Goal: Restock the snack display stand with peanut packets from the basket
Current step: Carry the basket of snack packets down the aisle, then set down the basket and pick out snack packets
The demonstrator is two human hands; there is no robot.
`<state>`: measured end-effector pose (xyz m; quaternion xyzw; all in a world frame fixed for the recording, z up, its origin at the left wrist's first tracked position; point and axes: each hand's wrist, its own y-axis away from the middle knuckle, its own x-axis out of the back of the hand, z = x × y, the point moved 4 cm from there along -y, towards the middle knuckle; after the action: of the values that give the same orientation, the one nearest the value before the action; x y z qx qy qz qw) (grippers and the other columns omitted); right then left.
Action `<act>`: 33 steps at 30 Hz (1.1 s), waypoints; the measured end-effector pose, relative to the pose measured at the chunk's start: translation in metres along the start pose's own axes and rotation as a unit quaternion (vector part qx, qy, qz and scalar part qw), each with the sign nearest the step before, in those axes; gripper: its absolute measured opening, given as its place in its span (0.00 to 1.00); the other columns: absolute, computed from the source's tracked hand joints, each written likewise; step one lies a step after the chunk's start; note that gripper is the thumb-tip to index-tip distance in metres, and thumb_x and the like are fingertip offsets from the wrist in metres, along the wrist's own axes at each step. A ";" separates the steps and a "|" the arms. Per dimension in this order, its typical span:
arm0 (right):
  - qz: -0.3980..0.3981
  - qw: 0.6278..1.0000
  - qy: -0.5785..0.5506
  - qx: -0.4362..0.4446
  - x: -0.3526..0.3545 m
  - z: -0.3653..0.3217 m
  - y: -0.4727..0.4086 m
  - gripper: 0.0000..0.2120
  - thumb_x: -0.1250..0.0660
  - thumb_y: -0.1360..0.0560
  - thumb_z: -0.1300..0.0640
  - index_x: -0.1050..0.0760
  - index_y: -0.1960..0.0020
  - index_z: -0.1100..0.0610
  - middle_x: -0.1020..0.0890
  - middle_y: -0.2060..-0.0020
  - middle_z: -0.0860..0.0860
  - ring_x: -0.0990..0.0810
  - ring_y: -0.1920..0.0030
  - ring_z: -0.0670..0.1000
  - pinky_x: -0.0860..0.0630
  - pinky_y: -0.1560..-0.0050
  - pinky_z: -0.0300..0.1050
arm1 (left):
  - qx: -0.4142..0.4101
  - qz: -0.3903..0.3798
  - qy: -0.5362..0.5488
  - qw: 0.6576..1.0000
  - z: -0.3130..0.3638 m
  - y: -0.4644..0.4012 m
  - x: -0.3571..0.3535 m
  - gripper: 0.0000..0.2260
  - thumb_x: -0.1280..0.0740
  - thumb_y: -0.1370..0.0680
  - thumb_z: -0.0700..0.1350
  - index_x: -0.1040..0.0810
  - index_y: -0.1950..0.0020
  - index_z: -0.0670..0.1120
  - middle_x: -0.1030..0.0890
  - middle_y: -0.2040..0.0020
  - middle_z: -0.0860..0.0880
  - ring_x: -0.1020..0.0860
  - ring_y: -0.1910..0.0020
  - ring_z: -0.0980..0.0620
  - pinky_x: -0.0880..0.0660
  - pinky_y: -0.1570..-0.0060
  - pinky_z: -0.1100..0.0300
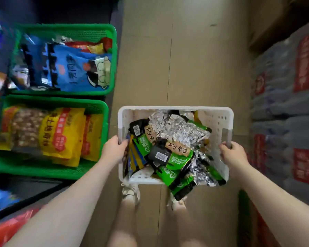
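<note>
Both forearms reach fwd; left hand [114, 148] and right hand [233, 153] each curl round a side rim of the white basket [219, 120], held above the floor w/ peanut packets [169, 150] heaped inside. Step: carrying stock to the stand's green bins [103, 111]. Next, prob.: set down, free a hand.

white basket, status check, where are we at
Left hand and right hand grip the white basket by its sides. Green and foil packets piled inside, none on the stand yet. Nothing blocking.
</note>
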<state>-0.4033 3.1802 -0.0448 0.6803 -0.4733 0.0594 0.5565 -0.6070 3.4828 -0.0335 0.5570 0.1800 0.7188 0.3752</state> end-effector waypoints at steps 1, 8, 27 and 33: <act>-0.005 1.000 0.005 0.000 -0.020 0.002 -0.027 0.09 0.40 0.23 0.56 0.25 0.53 0.60 0.22 0.61 0.57 0.25 0.58 0.57 0.30 0.58 0.49 | 0.006 -0.003 -0.006 1.000 -0.004 -0.030 -0.017 0.11 0.40 0.21 0.47 0.27 0.53 0.39 0.23 0.51 0.39 0.27 0.55 0.45 0.36 0.59 0.57; 0.001 0.997 0.066 0.029 -0.144 0.023 -0.165 0.14 0.48 0.20 0.57 0.26 0.47 0.64 0.23 0.55 0.59 0.26 0.54 0.58 0.35 0.57 0.45 | 0.059 -0.029 0.017 0.998 -0.055 -0.186 -0.111 0.13 0.39 0.22 0.47 0.25 0.50 0.37 0.21 0.49 0.37 0.23 0.48 0.39 0.27 0.51 0.50; -0.172 0.653 0.560 0.480 -0.229 -0.052 -0.156 0.41 0.36 0.28 0.68 0.53 0.24 0.48 0.49 0.23 0.53 0.48 0.24 0.55 0.49 0.25 0.51 | -0.302 -0.159 -0.195 0.920 -0.048 -0.131 -0.179 0.14 0.37 0.23 0.49 0.29 0.39 0.47 0.26 0.43 0.50 0.25 0.45 0.49 0.26 0.51 0.53; -0.186 0.601 0.577 0.520 -0.233 -0.048 -0.181 0.41 0.41 0.24 0.67 0.63 0.25 0.44 0.52 0.23 0.53 0.41 0.26 0.58 0.38 0.30 0.52 | -0.418 -0.104 -0.249 0.867 -0.051 -0.135 -0.213 0.32 0.20 0.44 0.47 0.29 0.45 0.45 0.19 0.55 0.46 0.19 0.63 0.46 0.23 0.72 0.57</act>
<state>-0.3801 3.3416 -0.2948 0.7523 0.1943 0.5711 0.2649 -0.5877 3.4217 -0.2826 0.4863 -0.1799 0.5212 0.6779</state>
